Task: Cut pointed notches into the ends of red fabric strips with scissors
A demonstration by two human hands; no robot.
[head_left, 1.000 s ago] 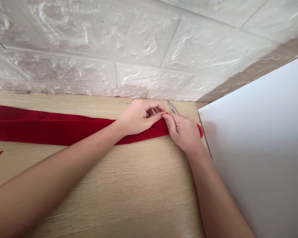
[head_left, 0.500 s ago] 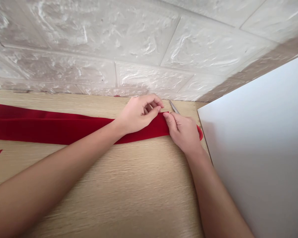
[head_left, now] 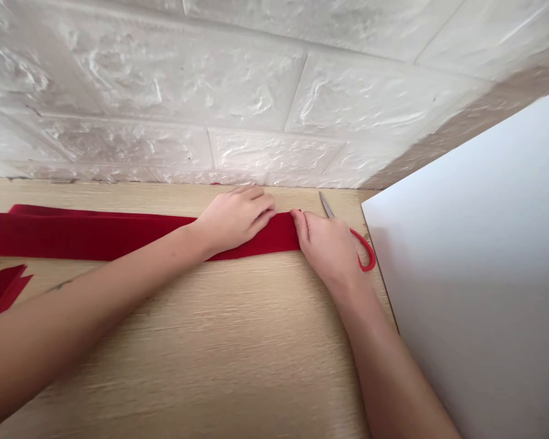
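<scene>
Fabric strip laid lengthwise along a table, a wall behind it and two hands at its right-hand part.

From where I stand, the fabric strip (head_left: 96, 235) runs left to right on the table (head_left: 219, 347), with bare tabletop before it and the wall (head_left: 238, 79) behind it. The left hand (head_left: 238, 219) lies over the strip, its forearm crossing from the near left; the right hand (head_left: 324, 244) is at the strip's right end. Beyond that end lie scissors (head_left: 327, 205), partly hidden by the right hand, then a panel (head_left: 476, 256) farther right. Before the strip's left part lies another cloth piece (head_left: 2, 289).
</scene>
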